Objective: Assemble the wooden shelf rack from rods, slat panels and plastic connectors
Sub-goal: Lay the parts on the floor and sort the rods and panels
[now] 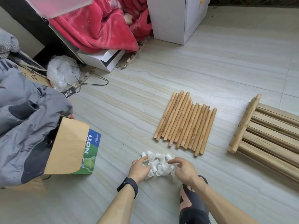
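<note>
Down on the pale tiled floor (210, 70), the person has both hands in a little heap of white plastic connectors (157, 165) right in front of them. The left hand (139, 167), with a ring on one finger and a black wristband (127, 186) behind it, cups the heap's left edge, its fingers curled round the nearest pieces. The right hand (184, 170) reaches over the right side with its fingers bent down among the pieces; whether it is pinching one I cannot tell. Just beyond the heap and a bit to the right, the wooden rods (184, 122) lie side by side in a neat row, clear of both hands. Further right, well apart from the hands, the slat panels (267, 135) are stacked flat. A dark sandal (192, 196) sits just under the right wrist. To the left stands a cardboard box (71, 143) with a grey jacket (24, 110) slumped over it.
</note>
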The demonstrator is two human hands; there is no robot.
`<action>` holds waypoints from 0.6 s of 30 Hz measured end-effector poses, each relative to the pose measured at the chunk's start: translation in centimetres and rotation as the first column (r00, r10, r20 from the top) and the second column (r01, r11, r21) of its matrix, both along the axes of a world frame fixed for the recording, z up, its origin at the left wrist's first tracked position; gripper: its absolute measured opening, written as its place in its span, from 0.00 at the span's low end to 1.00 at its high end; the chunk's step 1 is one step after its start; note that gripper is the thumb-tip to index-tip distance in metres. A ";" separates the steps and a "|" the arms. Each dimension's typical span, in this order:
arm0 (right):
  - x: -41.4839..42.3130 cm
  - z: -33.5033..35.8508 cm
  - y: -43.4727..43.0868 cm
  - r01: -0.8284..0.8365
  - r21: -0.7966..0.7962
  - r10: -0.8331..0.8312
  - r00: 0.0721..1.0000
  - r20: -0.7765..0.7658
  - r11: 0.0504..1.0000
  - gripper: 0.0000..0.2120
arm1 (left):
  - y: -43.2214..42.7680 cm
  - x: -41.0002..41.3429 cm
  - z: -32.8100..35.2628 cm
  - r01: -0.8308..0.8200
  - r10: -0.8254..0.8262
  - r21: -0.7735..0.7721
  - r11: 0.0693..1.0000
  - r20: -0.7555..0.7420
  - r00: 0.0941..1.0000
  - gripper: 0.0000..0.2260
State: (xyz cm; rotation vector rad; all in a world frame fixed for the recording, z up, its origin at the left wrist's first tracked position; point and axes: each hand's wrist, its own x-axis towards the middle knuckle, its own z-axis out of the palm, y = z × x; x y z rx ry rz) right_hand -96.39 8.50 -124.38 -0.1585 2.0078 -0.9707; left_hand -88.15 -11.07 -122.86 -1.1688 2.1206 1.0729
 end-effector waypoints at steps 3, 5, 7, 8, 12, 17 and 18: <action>-1.6 2.5 1.0 -0.022 0.036 0.023 0.999 -0.027 0.999 0.28 | 0.3 -0.9 1.9 0.082 -0.082 -0.037 0.996 0.018 0.996 0.23; -3.0 4.7 1.9 -0.068 0.080 0.076 0.992 -0.101 0.994 0.25 | 1.3 -2.3 3.9 0.127 -0.127 -0.045 0.991 0.000 0.992 0.23; -4.7 7.3 3.1 -0.106 0.130 0.128 0.977 -0.170 0.986 0.21 | 2.9 -4.5 6.4 0.203 -0.205 -0.037 0.979 -0.054 0.977 0.23; -5.7 8.7 3.8 -0.123 0.156 0.152 0.969 -0.193 0.980 0.19 | 4.0 -5.9 7.8 0.247 -0.249 -0.032 0.968 -0.099 0.963 0.23; -9.2 15.3 7.5 -0.179 0.319 0.283 0.906 -0.315 0.931 0.16 | 9.8 -12.2 14.2 0.432 -0.438 -0.089 0.898 -0.297 0.849 0.23; -11.7 22.3 14.3 -0.142 0.544 0.428 0.787 -0.445 0.827 0.18 | 18.4 -18.3 22.8 0.645 -0.700 -0.287 0.709 -0.404 0.589 0.24; -12.0 23.4 16.0 -0.116 0.567 0.431 0.776 -0.461 0.816 0.18 | 20.2 -19.3 24.2 0.668 -0.743 -0.335 0.664 -0.392 0.542 0.24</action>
